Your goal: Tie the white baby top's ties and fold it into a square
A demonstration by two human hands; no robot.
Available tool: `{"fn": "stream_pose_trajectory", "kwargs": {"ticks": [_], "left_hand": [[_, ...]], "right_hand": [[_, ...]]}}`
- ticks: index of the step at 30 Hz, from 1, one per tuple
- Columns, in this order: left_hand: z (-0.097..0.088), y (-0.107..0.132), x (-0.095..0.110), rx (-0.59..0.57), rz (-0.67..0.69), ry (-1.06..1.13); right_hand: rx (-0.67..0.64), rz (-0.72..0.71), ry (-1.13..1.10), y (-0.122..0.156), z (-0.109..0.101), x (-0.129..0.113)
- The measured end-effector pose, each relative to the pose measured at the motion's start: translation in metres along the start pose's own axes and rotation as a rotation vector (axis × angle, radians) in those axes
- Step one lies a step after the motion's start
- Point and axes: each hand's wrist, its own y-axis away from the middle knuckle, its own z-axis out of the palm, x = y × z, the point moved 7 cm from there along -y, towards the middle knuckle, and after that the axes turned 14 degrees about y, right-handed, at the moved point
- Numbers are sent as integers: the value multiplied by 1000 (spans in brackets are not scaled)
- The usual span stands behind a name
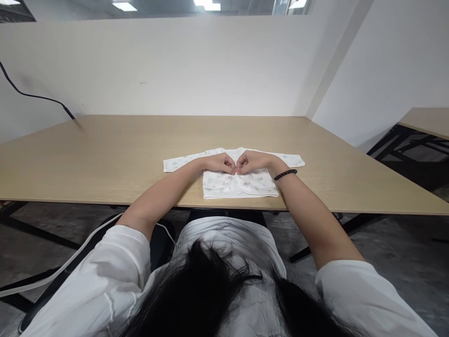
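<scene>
A small white printed baby garment (221, 185) lies flat on the light wood table (105, 157), its sleeves spread out to both sides. My left hand (220, 164) and my right hand (253, 161) rest on its upper middle, curled with the fingertips nearly meeting. Both appear to pinch the fabric at the neckline, and the hands hide that part of the cloth. A dark beaded bracelet (285, 174) circles my right wrist.
White partition walls (157, 65) stand along the table's far and right sides. A black cable (35, 96) runs down the left wall to the far corner. Another desk (428, 120) stands at the right, and a white cord (70, 262) passes beside my left arm.
</scene>
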Motion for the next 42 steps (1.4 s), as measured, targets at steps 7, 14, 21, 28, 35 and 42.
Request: {"fn": "stream_pose_trajectory", "kwargs": {"ticks": [7, 14, 21, 28, 35, 42], "left_hand": [[0, 0, 0, 5, 16, -5], [0, 0, 0, 36, -10, 15], [0, 0, 0, 57, -24, 11], [4, 0, 4, 42, -24, 29], [4, 1, 6, 12, 9, 22], [3, 0, 3, 29, 9, 4]], "right_hand": [[6, 15, 23, -1, -1, 1], [-9, 12, 0, 0, 2, -1], [-13, 40, 5, 0, 2, 2], [-48, 21, -5, -2, 4, 2], [-75, 4, -66, -2, 5, 2], [-103, 19, -189, 0, 6, 3]]}}
